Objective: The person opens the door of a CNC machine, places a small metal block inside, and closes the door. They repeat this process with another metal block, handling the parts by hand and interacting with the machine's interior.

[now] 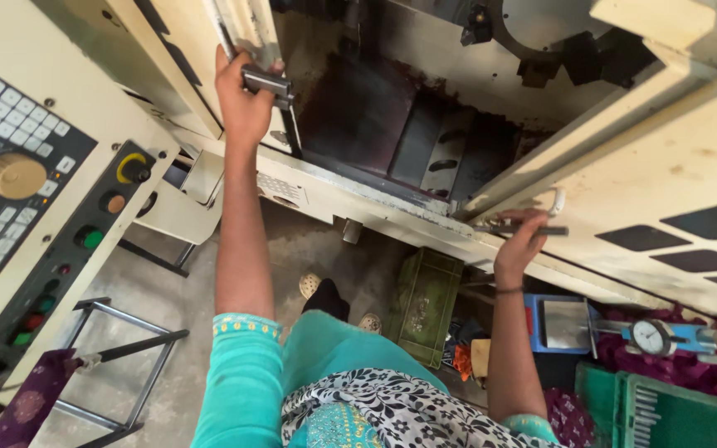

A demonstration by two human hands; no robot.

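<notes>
Your left hand is closed around the metal door handle on the left sliding door of the machine enclosure, at the left edge of the opening. Your right hand is closed on the grey bar handle of the right sliding door, at the lower right corner of the opening. The two doors stand apart, and the dark, stained machine interior lies open between them.

Hazards from this position:
- Your fingers wrap each handle close to a door edge. Should either door slide toward the frame, pinching is likely.
- The interior surfaces look oily. A slick handle could slip from your grip and let a door run freely.
- A green crate sits on the floor just beside your feet. Stepping sideways could catch it.
- The control panel stands near your left arm. A swung elbow could strike its buttons or yellow-ringed knob.

Markings and containers:
- A small pale rectangular label plate sits on the cream front rail below the left handle.
- Dark slanted panels mark the right door.
- Below them lie a blue case, a dial gauge on purple cloth, and a green tray of metal pieces.
</notes>
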